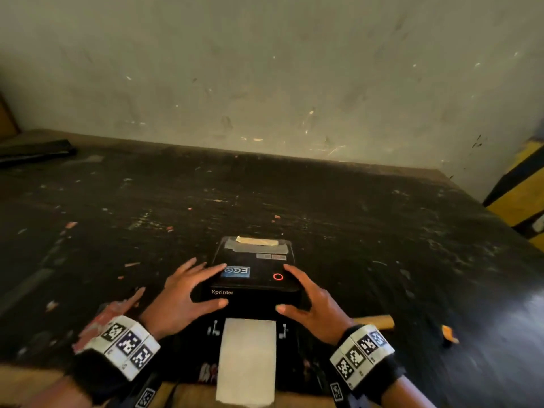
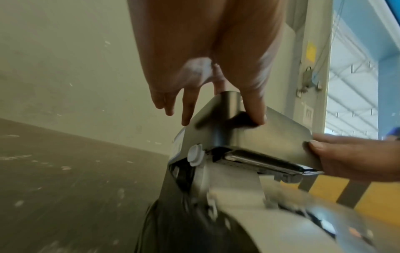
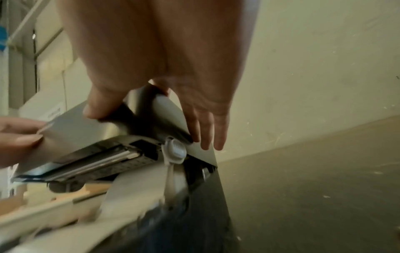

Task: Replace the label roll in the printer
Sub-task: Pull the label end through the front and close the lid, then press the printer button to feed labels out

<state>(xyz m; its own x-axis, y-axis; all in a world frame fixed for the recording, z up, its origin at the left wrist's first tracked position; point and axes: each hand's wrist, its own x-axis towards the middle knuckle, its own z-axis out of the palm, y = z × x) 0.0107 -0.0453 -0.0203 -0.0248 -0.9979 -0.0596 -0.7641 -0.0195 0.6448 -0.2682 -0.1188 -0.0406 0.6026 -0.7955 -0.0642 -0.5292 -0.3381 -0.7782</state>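
A black Xprinter label printer [image 1: 253,293] stands on the dark table near its front edge. A white label strip [image 1: 247,360] runs out of the printer's front toward me. My left hand [image 1: 219,285] holds the left side of the lid [image 1: 256,260], fingers on top and thumb on the front face. My right hand [image 1: 284,287] holds the right side the same way. In the wrist views the lid [image 2: 270,137] [image 3: 86,130] stands slightly raised. The gap beneath it shows the print bar, a white latch knob [image 2: 195,154] [image 3: 175,151] and the label strip [image 2: 233,188] [image 3: 134,193].
The worn table [image 1: 353,207] is littered with small scraps and ends at a scuffed wall. A yellow-and-black striped post [image 1: 521,195] stands at the right. A dark flat object [image 1: 35,151] lies back left. A wooden stick [image 1: 376,320] lies behind my right wrist, and a red-white packet [image 1: 100,319] under the left.
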